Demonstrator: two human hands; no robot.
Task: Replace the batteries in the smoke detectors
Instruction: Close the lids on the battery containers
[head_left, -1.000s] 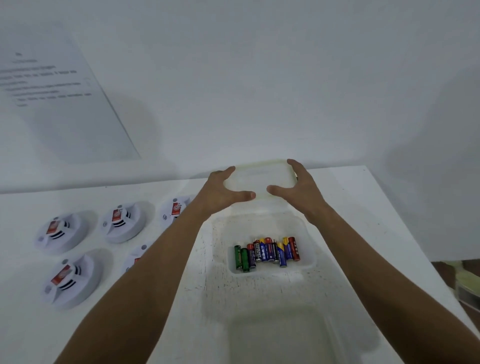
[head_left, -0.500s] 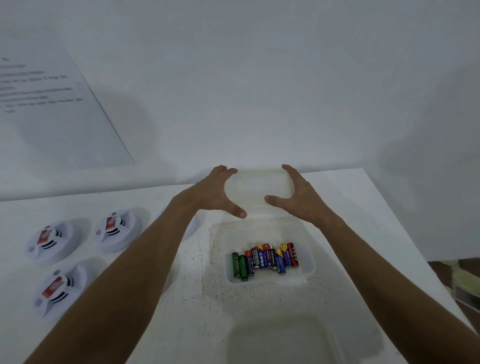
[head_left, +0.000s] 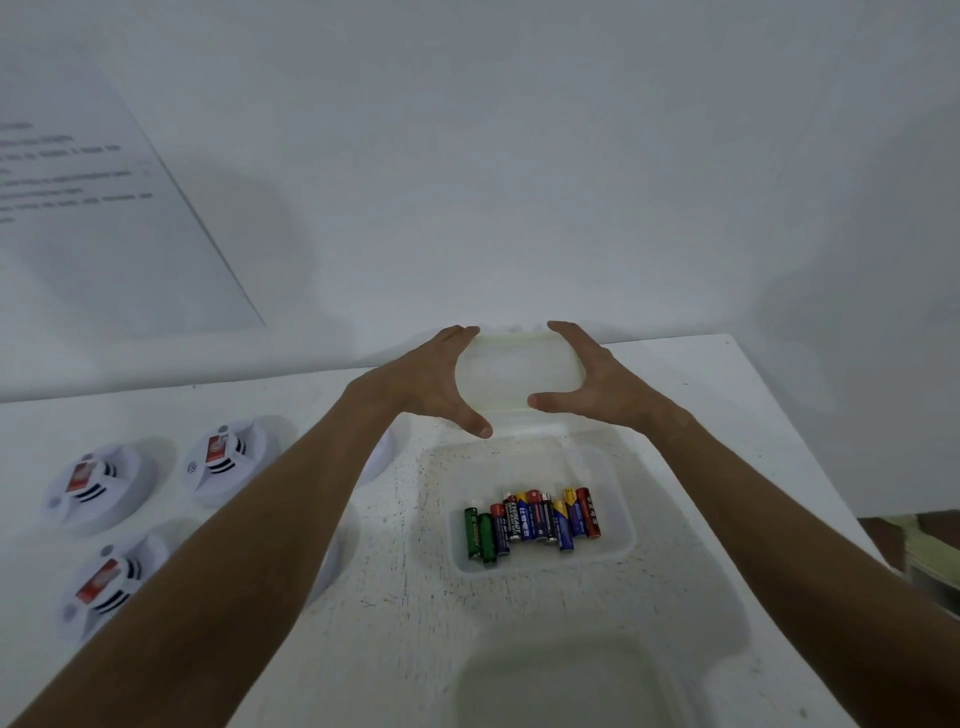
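On the speckled white table (head_left: 395, 519), both hands' (head_left: 431, 384) grips hold a translucent rounded-rectangular lid (head_left: 519, 371).

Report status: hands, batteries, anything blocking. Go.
Left hand and right hand grip clear lid by its sides. Batteries lie in open container. Left forearm covers some smoke detectors.
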